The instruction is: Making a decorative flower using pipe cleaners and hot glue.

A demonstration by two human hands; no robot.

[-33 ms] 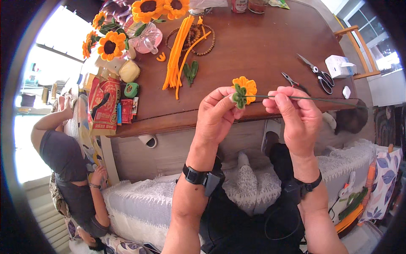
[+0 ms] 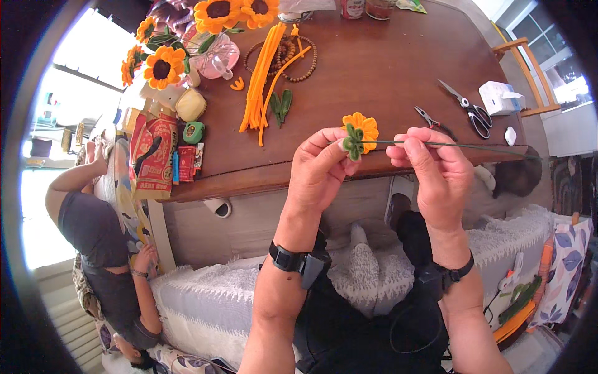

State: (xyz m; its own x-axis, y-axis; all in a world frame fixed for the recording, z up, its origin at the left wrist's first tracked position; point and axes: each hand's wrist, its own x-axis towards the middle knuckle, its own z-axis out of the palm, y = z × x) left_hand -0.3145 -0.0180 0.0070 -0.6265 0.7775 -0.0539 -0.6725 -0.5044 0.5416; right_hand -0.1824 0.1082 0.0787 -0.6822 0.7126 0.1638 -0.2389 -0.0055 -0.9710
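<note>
orange flower [image 2: 365,128] is near the table edge [image 2: 255,173]: your left hand [image 2: 316,161] pinches its green backing [image 2: 353,142]; your right hand [image 2: 440,174], apart, pinches the green wire [image 2: 384,142]. you seem to be joining the two; next likely needs steady, straight guiding.

The orange-and-green round flower [image 2: 363,126] looks fuzzy and matt; the brown wooden worktop [image 2: 374,71], smooth and glossy; the silver scissor blades [image 2: 453,92], metallic.

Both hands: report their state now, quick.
Left hand: closed, holding the orange-and-green flower.
Right hand: closed, pinching the thin green stem.
</note>
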